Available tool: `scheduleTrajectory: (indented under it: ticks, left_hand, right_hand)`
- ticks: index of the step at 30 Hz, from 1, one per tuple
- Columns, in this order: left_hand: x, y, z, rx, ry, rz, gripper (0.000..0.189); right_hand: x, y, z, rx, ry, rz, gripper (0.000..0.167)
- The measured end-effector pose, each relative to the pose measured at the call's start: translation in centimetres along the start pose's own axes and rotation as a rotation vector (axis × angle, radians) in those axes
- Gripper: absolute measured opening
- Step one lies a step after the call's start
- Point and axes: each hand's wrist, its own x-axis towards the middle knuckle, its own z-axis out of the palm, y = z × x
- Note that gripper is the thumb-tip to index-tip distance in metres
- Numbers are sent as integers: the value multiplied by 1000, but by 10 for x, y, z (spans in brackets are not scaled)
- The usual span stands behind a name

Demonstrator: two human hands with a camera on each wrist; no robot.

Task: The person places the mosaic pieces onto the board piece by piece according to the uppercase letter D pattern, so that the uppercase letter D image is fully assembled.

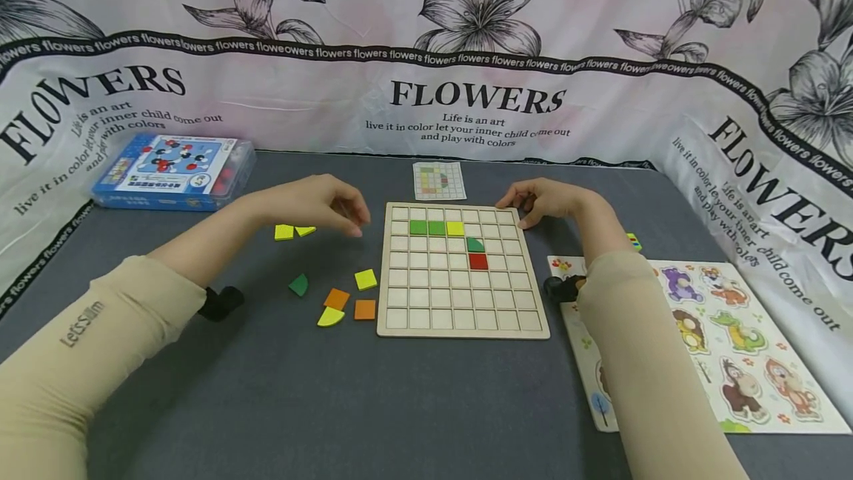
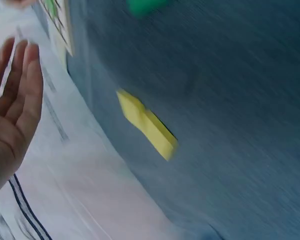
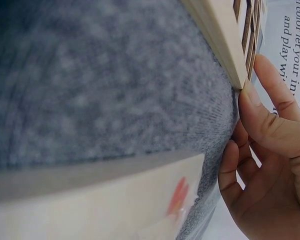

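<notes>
A wooden grid board (image 1: 460, 298) lies in the middle of the table. Set in its cells are two green squares, a yellow square (image 1: 455, 228), a green quarter-round piece (image 1: 475, 244) and a red square (image 1: 478, 261). At the board's far right corner, my right hand (image 1: 549, 201) pinches the edge between thumb (image 3: 262, 117) and index finger. My left hand (image 1: 324, 202) hovers left of the board, its fingers (image 2: 32, 85) loosely extended and holding nothing. Below and left of it lie loose yellow pieces (image 1: 283, 232), a green piece (image 1: 299, 285) and orange squares (image 1: 364, 310).
Behind the board lies a pattern card (image 1: 439, 181) with a coloured grid. A blue plastic box (image 1: 156, 198) sits at the back left. On the right, under my forearm, is an animal picture board (image 1: 773, 317). A flower-printed cloth (image 1: 300, 102) hangs behind the table.
</notes>
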Motion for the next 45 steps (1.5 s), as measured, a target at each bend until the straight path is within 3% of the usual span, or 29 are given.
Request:
scheduleTrajectory:
  ticks: [8,13,29,45]
  left_hand:
    - [-30,-32,-10,-71,-285,-82,45]
    - [-38,-44,-6,-134,-374,-96,54]
    - [-43,-65,11,-144,-333,-42,40]
    - [-37,-61,14,-121,-345,-41,31]
  right_hand:
    - [-1,-1,0,-11,-4,8,48]
    - [-1,-1,0,-4,-3,2,47]
    - [-1,-1,1,-5,0,9,47]
    - [-1,0,1,12,1,1,46]
